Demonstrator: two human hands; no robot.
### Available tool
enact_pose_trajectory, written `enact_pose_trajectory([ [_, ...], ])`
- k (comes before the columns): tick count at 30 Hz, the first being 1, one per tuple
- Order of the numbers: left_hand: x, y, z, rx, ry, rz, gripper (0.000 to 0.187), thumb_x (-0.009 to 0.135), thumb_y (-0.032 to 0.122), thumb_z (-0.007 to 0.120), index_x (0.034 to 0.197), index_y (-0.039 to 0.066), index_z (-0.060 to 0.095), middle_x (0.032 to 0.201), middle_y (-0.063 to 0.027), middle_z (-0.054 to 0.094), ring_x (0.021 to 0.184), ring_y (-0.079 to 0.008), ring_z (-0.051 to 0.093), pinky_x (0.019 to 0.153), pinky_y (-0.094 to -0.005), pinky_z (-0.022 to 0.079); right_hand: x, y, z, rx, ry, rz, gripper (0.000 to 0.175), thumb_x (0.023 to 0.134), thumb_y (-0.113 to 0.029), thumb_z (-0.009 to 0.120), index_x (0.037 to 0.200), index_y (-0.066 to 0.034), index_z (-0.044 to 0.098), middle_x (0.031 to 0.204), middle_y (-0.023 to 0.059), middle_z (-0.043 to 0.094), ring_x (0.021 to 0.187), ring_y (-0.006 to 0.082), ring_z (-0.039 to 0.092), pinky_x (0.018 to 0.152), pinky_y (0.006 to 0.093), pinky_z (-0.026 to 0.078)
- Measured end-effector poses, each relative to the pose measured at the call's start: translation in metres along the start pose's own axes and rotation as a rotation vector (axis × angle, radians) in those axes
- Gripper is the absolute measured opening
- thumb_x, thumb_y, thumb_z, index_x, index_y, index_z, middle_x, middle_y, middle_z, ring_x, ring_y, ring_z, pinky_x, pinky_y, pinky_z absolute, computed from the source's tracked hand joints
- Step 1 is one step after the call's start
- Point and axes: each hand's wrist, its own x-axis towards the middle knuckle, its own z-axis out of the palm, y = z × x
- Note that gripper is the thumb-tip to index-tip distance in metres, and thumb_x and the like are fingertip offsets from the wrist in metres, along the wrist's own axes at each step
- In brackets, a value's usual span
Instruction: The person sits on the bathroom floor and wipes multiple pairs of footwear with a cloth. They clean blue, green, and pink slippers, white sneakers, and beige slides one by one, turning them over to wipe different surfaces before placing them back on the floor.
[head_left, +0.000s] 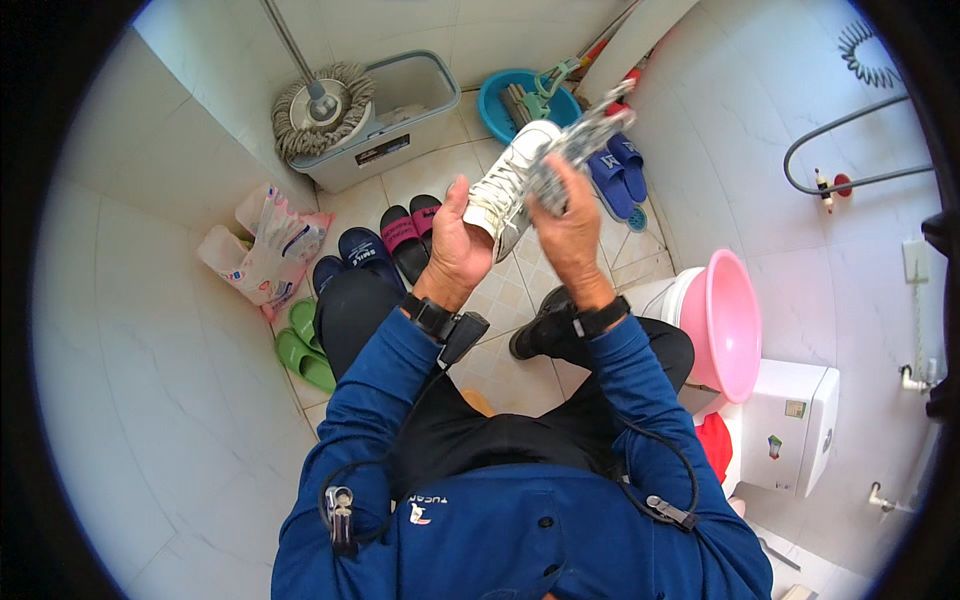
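Note:
A white lace-up sneaker (501, 184) is held out in front of me, toe pointing up and right. My left hand (459, 247) holds it by the heel and ankle opening, the fingers partly hidden by the shoe. In my right hand (568, 225) is a crumpled grey patterned cloth (559, 169), blurred, which lies over or close against the right side of the sneaker. Whether the cloth presses on the shoe cannot be told. Both hands are raised above the tiled floor, between my knees.
A mop (322, 105) stands in a grey bucket (379, 154). A blue basin (491, 109) holds a green-handled tool. Slippers (367, 255) lie left, blue ones (611, 184) right. A pink plastic bag (274, 247) leans at the left wall; a pink basin (735, 326) is near my right knee.

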Motion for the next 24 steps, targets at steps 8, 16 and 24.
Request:
enact_pose_trajectory([
  [8,-0.006,-0.003,-0.008,0.130,0.048,-0.014,0.048,0.106,0.033,0.049,0.135,-0.004,0.055,0.131,-0.0145,0.066,0.119,-0.0261,0.063,0.108,-0.0398,0.045,-0.014,-0.005,-0.022,0.267,-0.011,0.209,0.051,0.079,0.006,0.074,0.129,-0.0032,0.065,0.123,0.0081,0.069,0.111,0.0164,0.065,0.098,0.0305,0.050],
  [16,-0.017,-0.018,-0.007,0.857,-0.093,0.162,0.033,0.104,0.021,0.055,0.125,-0.003,0.065,0.113,-0.0039,0.069,0.100,-0.0111,0.061,0.091,-0.0299,0.048,0.006,0.014,-0.005,0.207,-0.099,0.444,0.046,0.085,0.005,0.072,0.130,-0.0007,0.064,0.115,0.0043,0.070,0.100,0.0120,0.065,0.090,0.0272,0.052],
  [24,-0.017,-0.024,-0.023,2.330,-0.401,0.737,0.033,0.096,0.021,0.058,0.124,0.005,0.067,0.099,-0.0137,0.070,0.082,-0.0278,0.068,0.077,-0.0368,0.053,0.031,0.025,-0.045,0.290,-0.098,0.257,0.039,0.091,0.004,0.068,0.129,-0.0041,0.065,0.117,0.0075,0.071,0.102,0.0156,0.067,0.093,0.0280,0.053],
])
